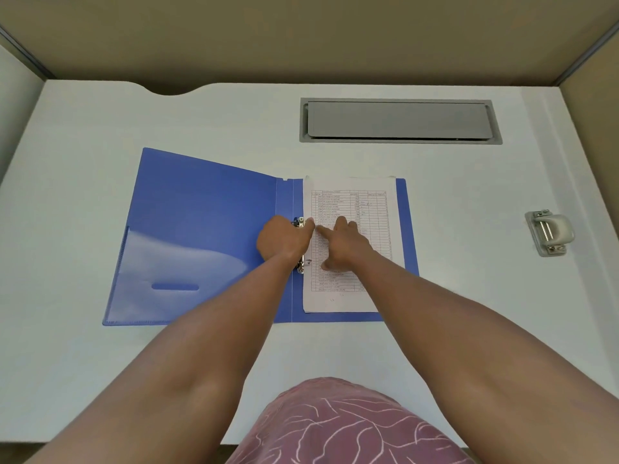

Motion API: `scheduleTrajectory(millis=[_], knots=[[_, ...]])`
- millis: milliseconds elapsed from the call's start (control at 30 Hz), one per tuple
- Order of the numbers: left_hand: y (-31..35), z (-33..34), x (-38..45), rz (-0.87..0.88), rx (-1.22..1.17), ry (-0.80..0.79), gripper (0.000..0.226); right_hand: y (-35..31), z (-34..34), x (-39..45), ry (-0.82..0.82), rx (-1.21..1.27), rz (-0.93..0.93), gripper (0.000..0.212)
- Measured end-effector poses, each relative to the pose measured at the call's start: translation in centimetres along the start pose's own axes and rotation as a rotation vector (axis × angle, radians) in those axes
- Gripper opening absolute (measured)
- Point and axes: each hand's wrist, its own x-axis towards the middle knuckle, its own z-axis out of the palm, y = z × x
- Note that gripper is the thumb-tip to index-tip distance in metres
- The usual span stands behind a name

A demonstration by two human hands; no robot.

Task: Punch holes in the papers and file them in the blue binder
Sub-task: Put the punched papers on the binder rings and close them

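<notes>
Filing looks like the step in hand: your papers (348, 242) lie on the right half of the open binder (207, 236), at the middle of the frame, their left edge at the metal clip (300, 246) on the spine. Your left hand (281, 241) sits over that clip with its fingers curled down around it; whether they truly grip it or only press, you cannot tell from this angle. Your right hand (346, 244) rests on the sheets, forefinger stretched toward the clip and pressing the paper flat, the other fingers loosely bent.

Expect the papers to be light, limp and quick to slide or fan out, and the punched edge will likely tear if you drag it. Hold them flat near the left margin, close to the holes, not by a far corner. The binder cover looks thin, flexible and slick on the table (100, 363), so it may shift if you push sideways; the clip is the one stiff, springy part, so work it squarely. The punch (549, 232) stands well apart at the right edge.
</notes>
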Motion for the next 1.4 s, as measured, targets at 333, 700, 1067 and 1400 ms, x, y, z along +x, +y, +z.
scheduleTrajectory(millis=[333,700,1067,1400], knots=[[-0.2,-0.2,-0.6,0.082,0.052,0.068,0.053,-0.9,-0.3,0.4,-0.036,-0.032,-0.022,0.102],[-0.1,-0.2,-0.6,0.117,0.049,0.093,0.048,-0.9,-0.4,0.5,-0.080,-0.024,-0.045,0.093],[-1.2,-0.3,-0.8,0.130,-0.011,0.036,0.050,-0.8,-0.2,0.4,-0.055,0.022,-0.029,0.097],[-2.2,-0.7,-0.5,0.081,-0.148,-0.073,0.039,-0.5,0.2,0.2,-0.024,0.063,-0.004,0.098]])
